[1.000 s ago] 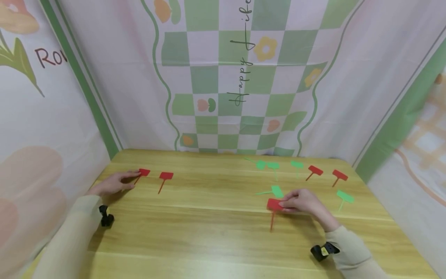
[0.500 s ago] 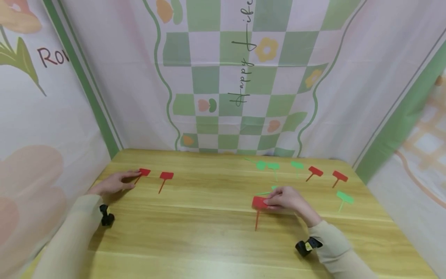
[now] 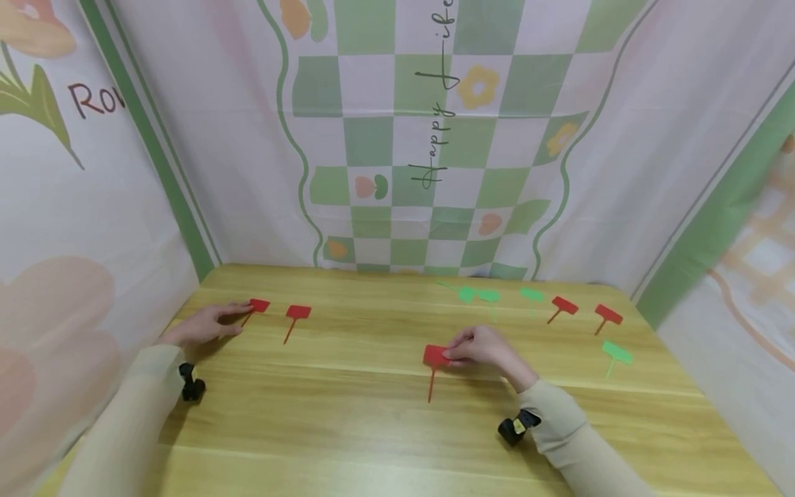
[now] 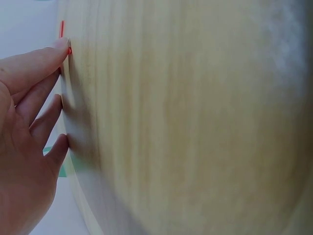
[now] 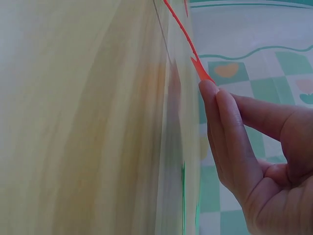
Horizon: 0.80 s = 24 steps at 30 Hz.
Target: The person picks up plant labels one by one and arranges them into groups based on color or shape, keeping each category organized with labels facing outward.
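Note:
My right hand pinches one edge of a red T-shaped plant label, its stem pointing toward me. In the right wrist view this label sits between thumb and fingertips, raised off the table. On the far left, the fingertips of my left hand touch a red plant label lying on the table, fingers mostly straight. Just right of it lies another red label. In the left wrist view only a sliver of red stem shows past the fingertips.
Toward the back right lie two red labels and several green ones, including a green label at the right. The wooden table ends at a patterned curtain behind, with cloth on both sides.
My right hand has carried the red plant label leftward across the table. A green label near it is now hidden behind that hand. The left hand stays in place.

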Motion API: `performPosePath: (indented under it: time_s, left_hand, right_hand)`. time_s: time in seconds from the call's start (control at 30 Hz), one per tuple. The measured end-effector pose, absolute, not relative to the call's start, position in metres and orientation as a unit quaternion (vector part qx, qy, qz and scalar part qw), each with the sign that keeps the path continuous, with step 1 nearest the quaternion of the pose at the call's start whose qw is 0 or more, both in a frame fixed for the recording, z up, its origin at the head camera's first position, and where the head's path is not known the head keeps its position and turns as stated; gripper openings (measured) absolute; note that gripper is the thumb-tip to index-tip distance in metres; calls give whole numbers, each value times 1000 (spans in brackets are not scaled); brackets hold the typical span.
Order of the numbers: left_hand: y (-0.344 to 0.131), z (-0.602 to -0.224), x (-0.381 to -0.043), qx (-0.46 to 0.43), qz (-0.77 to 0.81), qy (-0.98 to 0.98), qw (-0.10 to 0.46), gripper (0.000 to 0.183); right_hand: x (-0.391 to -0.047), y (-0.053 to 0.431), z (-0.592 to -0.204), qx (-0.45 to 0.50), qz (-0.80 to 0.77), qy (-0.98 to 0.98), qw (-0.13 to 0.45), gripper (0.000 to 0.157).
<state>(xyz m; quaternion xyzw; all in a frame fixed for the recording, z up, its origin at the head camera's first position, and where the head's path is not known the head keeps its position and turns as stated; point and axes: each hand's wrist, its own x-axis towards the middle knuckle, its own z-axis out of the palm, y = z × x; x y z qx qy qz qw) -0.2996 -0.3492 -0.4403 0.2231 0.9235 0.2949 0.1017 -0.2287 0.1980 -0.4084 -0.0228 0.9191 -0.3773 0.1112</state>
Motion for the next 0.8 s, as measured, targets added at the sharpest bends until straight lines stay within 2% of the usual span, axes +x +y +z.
performPosePath:
  time_s: [0.23, 0.8]
  left_hand:
    - [-350, -441, -301, 224, 297, 922, 102, 55]
    - [-348, -440, -299, 218, 293, 925, 103, 55]
  right_hand:
    - [-239, 183, -411, -5, -483, 862, 155, 24]
    - [-257, 147, -411, -8, -505, 848, 157, 21]
